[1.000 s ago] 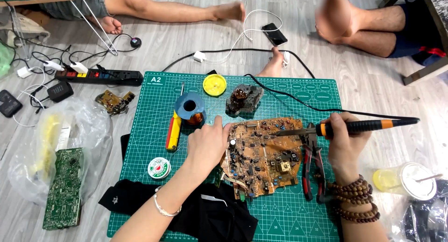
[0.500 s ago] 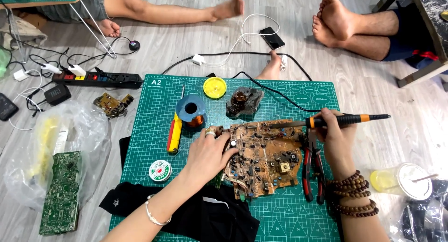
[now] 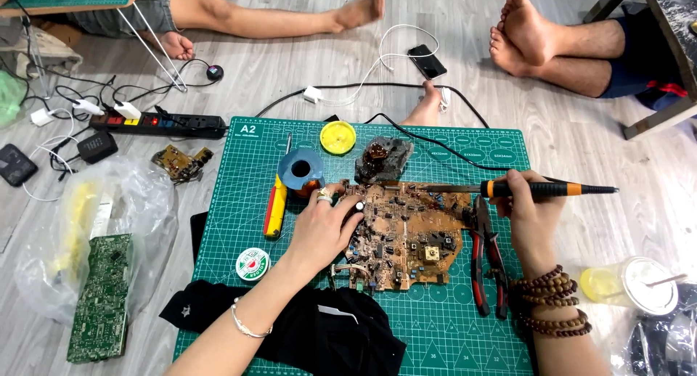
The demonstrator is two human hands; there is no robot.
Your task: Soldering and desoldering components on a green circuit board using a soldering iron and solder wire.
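Note:
A brown circuit board (image 3: 410, 238) lies flat on a green cutting mat (image 3: 450, 325). My left hand (image 3: 323, 227) presses on the board's left edge, a ring on one finger. My right hand (image 3: 526, 213) grips a soldering iron (image 3: 541, 189) with an orange and black handle; its metal shaft reaches left over the board's upper edge. Red-handled pliers (image 3: 488, 256) lie on the mat between the board and my right hand.
A blue solder spool (image 3: 300, 169), a yellow lid (image 3: 337, 137), a red and yellow cutter (image 3: 274, 207), a small round tin (image 3: 253, 264) and black cloth (image 3: 319, 332) sit on the mat. A green board (image 3: 102, 296), power strip (image 3: 156, 123), drink cup (image 3: 632, 285) and other people's bare feet (image 3: 523, 27) surround it.
My left hand has slid from the board's middle to its left edge. The soldering iron has swung lower and more level, its tip now over the board's top edge.

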